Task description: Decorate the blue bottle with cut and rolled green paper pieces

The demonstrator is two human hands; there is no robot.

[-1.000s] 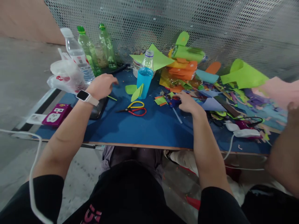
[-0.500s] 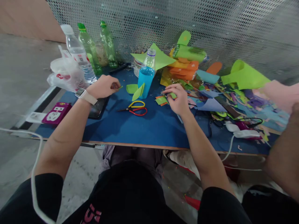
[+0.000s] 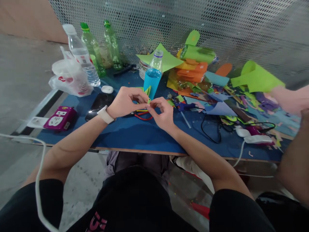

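My left hand (image 3: 125, 102) and my right hand (image 3: 161, 111) meet over the middle of the blue table (image 3: 135, 133). Both pinch a small green paper scrap (image 3: 149, 101) between their fingertips. Just behind them stands a clear bottle wrapped in blue paper (image 3: 152, 76) with a green leaf shape stuck on it. Scissors with yellow and red handles (image 3: 141, 114) lie on the table, partly hidden under my hands. A white watch band is on my left wrist.
Water and green bottles (image 3: 90, 48), a plastic bag (image 3: 69, 77), a phone (image 3: 98, 103) and a purple power strip (image 3: 59, 117) lie at the left. Coloured paper scraps (image 3: 231, 93), a glue gun (image 3: 251, 133) and cables fill the right. Another person's arm (image 3: 293, 161) is at the right edge.
Both hands left the table sides and came together at the centre. The left brought a green strip, the right a small green piece; they now pinch it together above the scissors.
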